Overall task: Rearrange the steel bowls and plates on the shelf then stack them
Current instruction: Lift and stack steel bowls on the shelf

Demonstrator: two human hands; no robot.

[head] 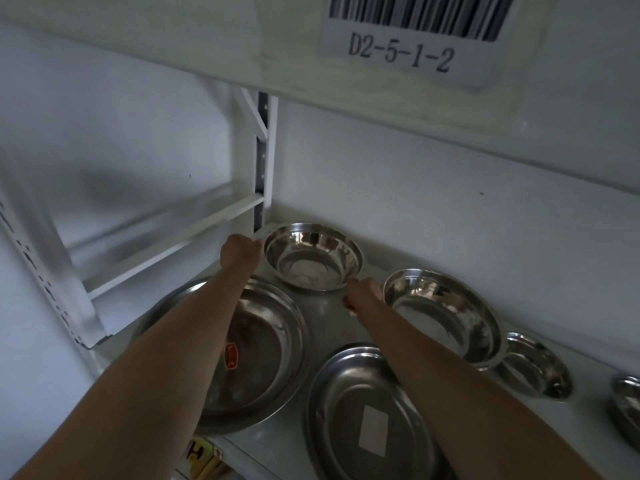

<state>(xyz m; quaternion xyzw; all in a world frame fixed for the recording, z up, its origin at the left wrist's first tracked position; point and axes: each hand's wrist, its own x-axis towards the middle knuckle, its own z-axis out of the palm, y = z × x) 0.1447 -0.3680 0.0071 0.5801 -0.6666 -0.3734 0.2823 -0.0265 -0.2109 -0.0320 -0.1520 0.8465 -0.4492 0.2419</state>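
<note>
Steel bowl (313, 257) at the back left corner of the shelf (329, 308) was what you had between your hands. It sat upright, mouth up, and being round it had no long axis to speak of. Your left hand (240, 250) was at its left rim and your right hand (363, 292) at its near right edge, well apart from each other with the bowl between them. Whether the fingers had actually closed on the rim could not be made out; they were hidden behind the backs of the hands.

Just in front of it lay a large plate (258, 351) under your left forearm, and a second plate (367, 420) with a pale sticker lay nearer you. A second bowl (443, 315) stood just beside your right hand, with two smaller bowls (535, 367) further right.

Judging from this, the risk was a slippery, two-sided hold: polished steel could slide out if you lifted unevenly. Your right wrist could also knock the neighbouring bowl, and your left forearm could drag the plate.
</note>
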